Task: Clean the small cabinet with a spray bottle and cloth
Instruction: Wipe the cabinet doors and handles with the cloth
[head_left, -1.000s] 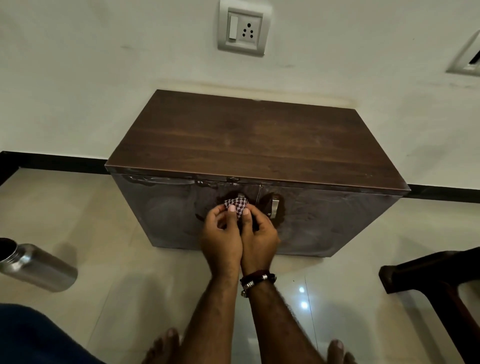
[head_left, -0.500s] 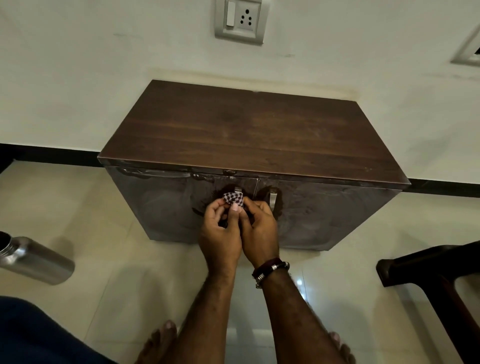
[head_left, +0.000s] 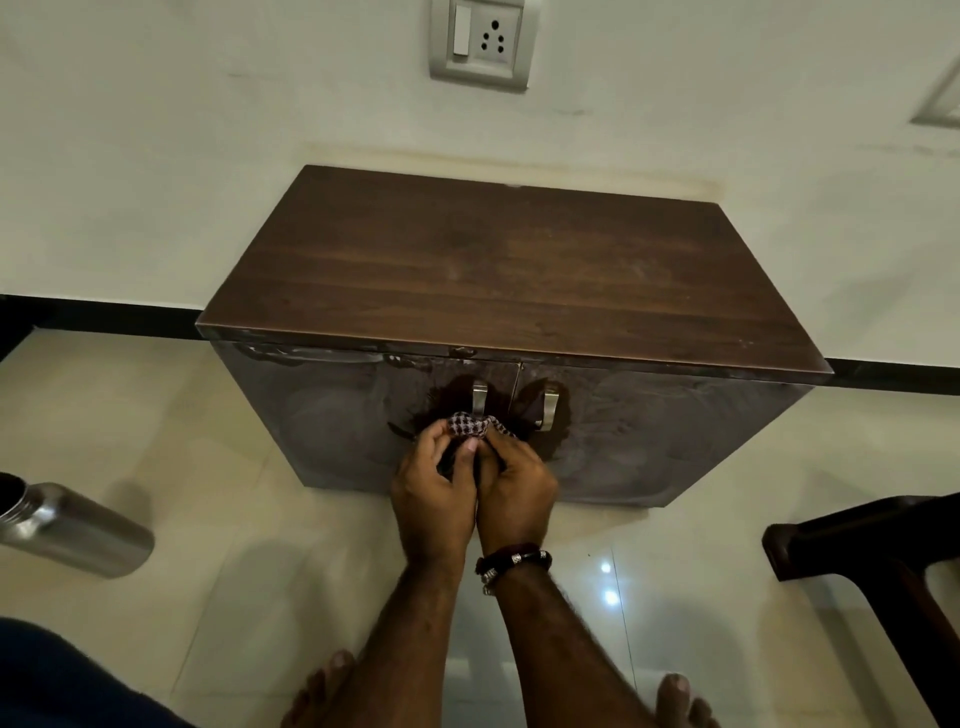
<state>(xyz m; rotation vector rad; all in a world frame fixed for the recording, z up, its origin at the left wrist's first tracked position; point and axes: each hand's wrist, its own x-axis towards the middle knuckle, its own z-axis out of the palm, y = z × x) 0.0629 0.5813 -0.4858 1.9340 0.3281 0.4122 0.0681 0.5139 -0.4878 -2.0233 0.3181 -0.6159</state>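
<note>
A small dark wooden cabinet (head_left: 509, 280) stands on the floor against the wall, its two doors shut, with two metal handles (head_left: 549, 409) near the middle. Both my hands are together in front of the doors, just below the left handle. My left hand (head_left: 434, 491) and my right hand (head_left: 517, 491) both grip a bunched checked cloth (head_left: 470, 425), which touches the door front. The door surface around the handles looks darker and wet. No spray bottle is in view.
A steel bottle (head_left: 72, 530) lies on the tiled floor at the left. A dark wooden chair (head_left: 872, 551) stands at the right edge. A wall socket (head_left: 480, 44) sits above the cabinet. My bare feet show at the bottom.
The hands have slid a little lower, so the left handle now shows above the cloth. The view has shifted slightly downward and closer.
</note>
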